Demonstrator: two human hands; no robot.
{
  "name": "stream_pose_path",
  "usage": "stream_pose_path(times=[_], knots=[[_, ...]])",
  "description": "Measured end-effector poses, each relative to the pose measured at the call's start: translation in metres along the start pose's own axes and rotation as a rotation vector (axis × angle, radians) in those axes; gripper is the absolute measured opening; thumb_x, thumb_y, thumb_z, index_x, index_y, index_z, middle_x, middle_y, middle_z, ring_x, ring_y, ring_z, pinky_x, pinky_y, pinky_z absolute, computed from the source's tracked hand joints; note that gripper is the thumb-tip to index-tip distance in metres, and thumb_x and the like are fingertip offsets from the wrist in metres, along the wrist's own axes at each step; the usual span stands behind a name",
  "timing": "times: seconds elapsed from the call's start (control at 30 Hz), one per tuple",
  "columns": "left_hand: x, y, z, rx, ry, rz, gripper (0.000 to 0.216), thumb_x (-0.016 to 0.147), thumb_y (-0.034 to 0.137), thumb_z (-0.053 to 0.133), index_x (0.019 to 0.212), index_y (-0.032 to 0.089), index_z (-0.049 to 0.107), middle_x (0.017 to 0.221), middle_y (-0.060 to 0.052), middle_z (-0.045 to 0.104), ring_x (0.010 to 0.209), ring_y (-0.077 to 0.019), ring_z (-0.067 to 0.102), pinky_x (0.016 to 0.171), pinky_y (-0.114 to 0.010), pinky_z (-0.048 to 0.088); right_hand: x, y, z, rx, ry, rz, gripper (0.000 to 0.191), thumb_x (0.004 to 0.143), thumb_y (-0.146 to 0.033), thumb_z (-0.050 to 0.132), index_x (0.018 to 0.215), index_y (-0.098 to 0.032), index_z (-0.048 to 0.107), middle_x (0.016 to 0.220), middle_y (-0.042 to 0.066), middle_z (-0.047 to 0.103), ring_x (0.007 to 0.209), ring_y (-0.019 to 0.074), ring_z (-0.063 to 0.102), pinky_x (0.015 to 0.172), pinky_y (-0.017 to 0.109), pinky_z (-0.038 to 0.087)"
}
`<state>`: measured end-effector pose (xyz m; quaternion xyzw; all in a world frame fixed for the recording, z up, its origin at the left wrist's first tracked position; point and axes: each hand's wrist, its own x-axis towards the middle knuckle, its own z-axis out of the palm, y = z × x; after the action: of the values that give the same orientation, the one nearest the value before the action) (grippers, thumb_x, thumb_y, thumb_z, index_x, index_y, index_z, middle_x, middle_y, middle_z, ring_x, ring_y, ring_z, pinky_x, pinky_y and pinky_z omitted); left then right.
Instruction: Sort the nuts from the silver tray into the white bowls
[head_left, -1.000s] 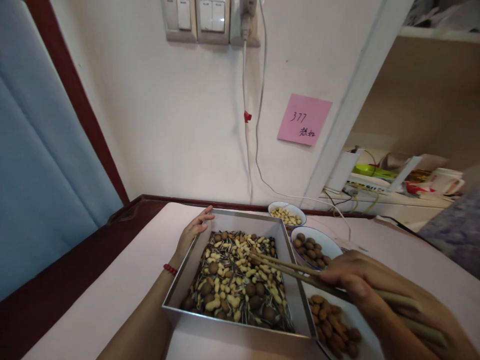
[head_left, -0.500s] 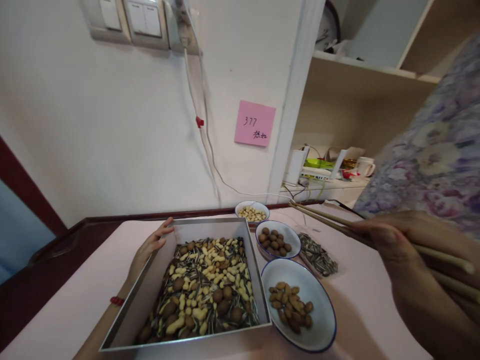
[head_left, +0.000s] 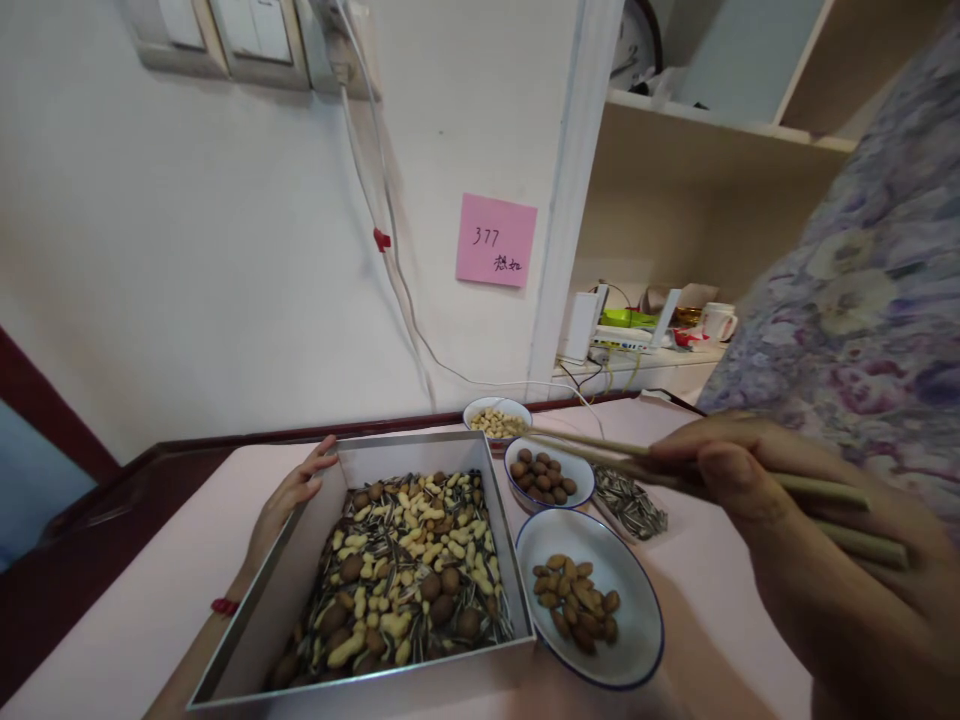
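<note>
My right hand [head_left: 795,520] is closed around a pair of wooden chopsticks [head_left: 600,447]. Their tips reach the space between the bowl of shelled pale nuts [head_left: 469,412] and the bowl of round brown nuts [head_left: 511,480]; I cannot make out anything pinched in them. My left hand [head_left: 292,495] holds the left side of a grey-white box [head_left: 416,447], fingers bent over its rim near the far corner. Inside lie mixed peanuts in shells [head_left: 394,625], round brown nuts [head_left: 442,605] and striped sunflower seeds [head_left: 382,545].
Right of the box, a larger blue-rimmed bowl [head_left: 637,610] contains almonds [head_left: 577,600]. A clear tray of sunflower seeds [head_left: 630,503] lies behind it. A white cable [head_left: 510,383] runs down the wall to the table. Floral fabric [head_left: 862,280] hangs at the right.
My right hand with the chopsticks has moved left; the tips have swung from above the tabletop to the edge of the small back bowl. My left hand stays on the box.
</note>
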<state>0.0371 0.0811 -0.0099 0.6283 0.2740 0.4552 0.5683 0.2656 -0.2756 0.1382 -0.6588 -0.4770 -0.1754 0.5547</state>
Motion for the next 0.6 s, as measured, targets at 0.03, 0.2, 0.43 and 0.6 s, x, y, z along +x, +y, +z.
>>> stream_pose_path(times=[0.03, 0.2, 0.43, 0.6], knots=[[-0.001, 0.0, 0.001, -0.021, -0.003, 0.003, 0.033, 0.068, 0.045, 0.076, 0.095, 0.026, 0.077, 0.158, -0.001, 0.044, 0.15, -0.0363, 0.027, 0.123, -0.046, 0.018, -0.003, -0.003, 0.005, 0.072, -0.051, 0.048, 0.018, 0.1, -0.033, 0.054, 0.094, -0.029, 0.071, 0.093, -0.001, 0.072, 0.081, 0.0155, 0.069, 0.056, 0.019, 0.05], [-0.005, 0.003, 0.005, -0.063, -0.011, 0.025, 0.031, 0.068, 0.041, 0.076, 0.094, 0.024, 0.078, 0.155, -0.004, 0.048, 0.15, -0.0361, 0.026, 0.123, -0.046, 0.017, -0.016, -0.009, 0.033, 0.239, -0.547, 0.146, 0.033, 0.103, -0.04, 0.045, 0.082, -0.022, 0.063, 0.073, -0.001, 0.063, 0.068, 0.0127, 0.063, 0.053, 0.018, 0.047], [-0.012, 0.008, 0.011, -0.112, -0.016, 0.018, 0.028, 0.067, 0.036, 0.074, 0.092, 0.023, 0.078, 0.152, -0.006, 0.052, 0.149, -0.0372, 0.028, 0.121, -0.045, 0.02, -0.027, -0.013, 0.066, 0.287, -0.644, 0.049, 0.029, 0.102, -0.038, 0.047, 0.083, -0.024, 0.064, 0.072, -0.001, 0.063, 0.065, 0.0131, 0.062, 0.054, 0.021, 0.046], [-0.013, 0.004, 0.012, -0.142, -0.001, 0.019, 0.027, 0.067, 0.034, 0.073, 0.09, 0.021, 0.078, 0.15, -0.007, 0.054, 0.147, -0.0377, 0.032, 0.119, -0.045, 0.025, -0.034, -0.011, 0.077, 0.342, -0.624, -0.045, 0.024, 0.099, -0.037, 0.051, 0.088, -0.027, 0.069, 0.078, 0.001, 0.068, 0.065, 0.0169, 0.064, 0.057, 0.025, 0.048]])
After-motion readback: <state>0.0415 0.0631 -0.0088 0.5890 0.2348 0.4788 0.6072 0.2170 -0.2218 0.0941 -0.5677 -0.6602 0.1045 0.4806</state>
